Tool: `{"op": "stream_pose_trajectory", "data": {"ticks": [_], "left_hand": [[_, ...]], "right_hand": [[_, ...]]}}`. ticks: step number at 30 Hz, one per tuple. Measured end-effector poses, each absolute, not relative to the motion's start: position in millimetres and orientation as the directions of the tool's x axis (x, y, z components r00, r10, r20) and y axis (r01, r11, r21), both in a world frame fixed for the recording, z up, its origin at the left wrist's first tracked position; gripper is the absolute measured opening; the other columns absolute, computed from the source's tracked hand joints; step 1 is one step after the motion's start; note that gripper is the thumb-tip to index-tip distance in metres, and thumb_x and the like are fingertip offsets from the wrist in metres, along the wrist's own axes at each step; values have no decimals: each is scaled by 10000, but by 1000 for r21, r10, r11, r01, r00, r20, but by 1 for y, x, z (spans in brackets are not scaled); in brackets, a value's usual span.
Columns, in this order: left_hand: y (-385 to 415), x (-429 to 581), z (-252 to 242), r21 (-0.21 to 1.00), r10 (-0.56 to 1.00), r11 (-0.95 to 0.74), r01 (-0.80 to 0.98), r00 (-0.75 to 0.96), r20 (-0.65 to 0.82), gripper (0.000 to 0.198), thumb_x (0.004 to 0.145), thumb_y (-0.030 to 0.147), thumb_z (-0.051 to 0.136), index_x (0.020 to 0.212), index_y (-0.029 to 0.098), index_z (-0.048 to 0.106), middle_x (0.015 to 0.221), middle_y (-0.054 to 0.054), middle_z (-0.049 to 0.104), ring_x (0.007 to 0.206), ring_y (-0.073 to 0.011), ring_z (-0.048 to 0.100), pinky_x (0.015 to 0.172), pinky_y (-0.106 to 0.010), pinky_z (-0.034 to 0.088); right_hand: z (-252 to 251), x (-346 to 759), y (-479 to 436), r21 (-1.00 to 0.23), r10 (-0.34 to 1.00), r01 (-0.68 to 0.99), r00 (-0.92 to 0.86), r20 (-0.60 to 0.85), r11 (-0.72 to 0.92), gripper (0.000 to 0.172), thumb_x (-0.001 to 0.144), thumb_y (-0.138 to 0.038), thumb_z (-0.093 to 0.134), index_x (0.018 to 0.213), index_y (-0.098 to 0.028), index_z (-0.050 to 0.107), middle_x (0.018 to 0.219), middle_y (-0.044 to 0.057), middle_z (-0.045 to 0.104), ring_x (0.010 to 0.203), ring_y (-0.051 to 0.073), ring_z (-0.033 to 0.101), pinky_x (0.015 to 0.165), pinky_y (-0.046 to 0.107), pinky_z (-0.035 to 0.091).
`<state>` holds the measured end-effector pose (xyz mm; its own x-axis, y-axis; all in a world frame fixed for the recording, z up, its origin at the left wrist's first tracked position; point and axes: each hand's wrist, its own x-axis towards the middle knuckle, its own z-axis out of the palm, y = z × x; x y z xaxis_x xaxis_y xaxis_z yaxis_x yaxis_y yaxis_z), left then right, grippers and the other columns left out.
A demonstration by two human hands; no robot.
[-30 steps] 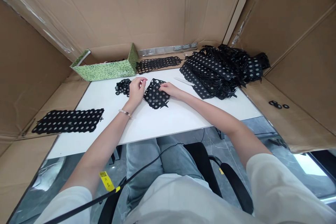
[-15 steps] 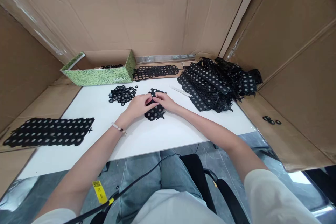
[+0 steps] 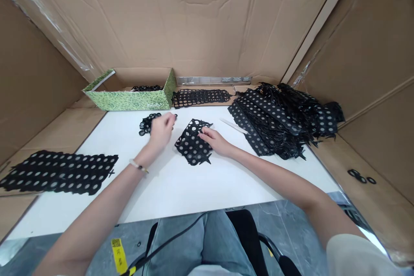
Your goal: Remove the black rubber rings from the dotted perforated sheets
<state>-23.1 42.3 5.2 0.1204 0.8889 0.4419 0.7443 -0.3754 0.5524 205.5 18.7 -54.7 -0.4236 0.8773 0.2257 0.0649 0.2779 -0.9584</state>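
Note:
My right hand (image 3: 213,140) pinches the upper right part of a black rubbery sheet (image 3: 194,148) that lies on the white table. This sheet has rows of round spots, with open holes near its top and a ragged right edge. Up and to the left, my left hand (image 3: 162,131) is closed and slightly smeared by motion, its fingers curled together. What it holds, if anything, I cannot make out. It hovers at the right side of a pile of small black rings (image 3: 147,124) and hides part of it.
Another spotted black sheet (image 3: 61,171) lies at the left. A green box (image 3: 129,100) and a holed black strip (image 3: 202,97) are at the back. A heap of black sheets (image 3: 274,116) and a white stick-like tool (image 3: 234,126) are at the right. Cardboard walls (image 3: 194,17) enclose the table.
My left hand has left the sheet and moved left to the ring pile. My right hand stays at the sheet, which shows more openly now. The view has shifted slightly.

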Motion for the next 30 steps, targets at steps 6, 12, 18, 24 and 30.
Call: {"op": "stream_pose_trajectory", "data": {"ticks": [6, 12, 18, 24, 30], "left_hand": [[65, -73, 6, 214, 922, -177, 961, 86, 377, 385, 876, 292, 562, 578, 246, 323, 540, -14, 389, 641, -224, 422, 632, -340, 275], [29, -45, 2, 249, 801, -500, 829, 335, 496, 389, 1000, 385, 455, 644, 233, 415, 619, -40, 537, 721, -229, 494, 699, -350, 371], [2, -11, -1, 295, 732, -682, 670, 625, 272, 436, 949, 525, 569, 680, 227, 399, 646, -15, 548, 690, -208, 505, 679, -340, 395], [2, -13, -1, 182, 625, -781, 598, 743, 240, 370, 1039, 438, 410, 768, 206, 505, 758, -62, 600, 740, -224, 541, 703, -354, 420], [-2, -8, -3, 147, 604, -797, 586, 757, 250, 301, 994, 240, 371, 766, 203, 564, 727, -81, 644, 797, -249, 545, 738, -380, 425]], "right_hand": [[-57, 201, 15, -986, 921, 54, -369, 128, 159, 252, 864, -455, 566, 796, -212, 546, 766, -26, 521, 765, 161, 458, 738, 284, 341], [-56, 202, 14, -992, 925, 70, -375, 67, 101, 246, 758, -408, 695, 834, -177, 656, 777, -19, 607, 754, 155, 506, 743, 286, 373], [-51, 202, 3, -990, 892, -6, -434, 127, 138, 321, 781, -490, 742, 832, -175, 700, 795, -7, 651, 792, 168, 555, 790, 297, 421], [-45, 203, -2, -982, 842, 4, -515, 161, 190, 366, 836, -540, 698, 854, -175, 685, 825, 6, 657, 816, 174, 560, 823, 306, 442], [-46, 202, -1, -978, 821, 43, -552, 148, 205, 352, 865, -527, 670, 882, -176, 646, 829, 7, 627, 809, 172, 544, 811, 306, 435]]}}
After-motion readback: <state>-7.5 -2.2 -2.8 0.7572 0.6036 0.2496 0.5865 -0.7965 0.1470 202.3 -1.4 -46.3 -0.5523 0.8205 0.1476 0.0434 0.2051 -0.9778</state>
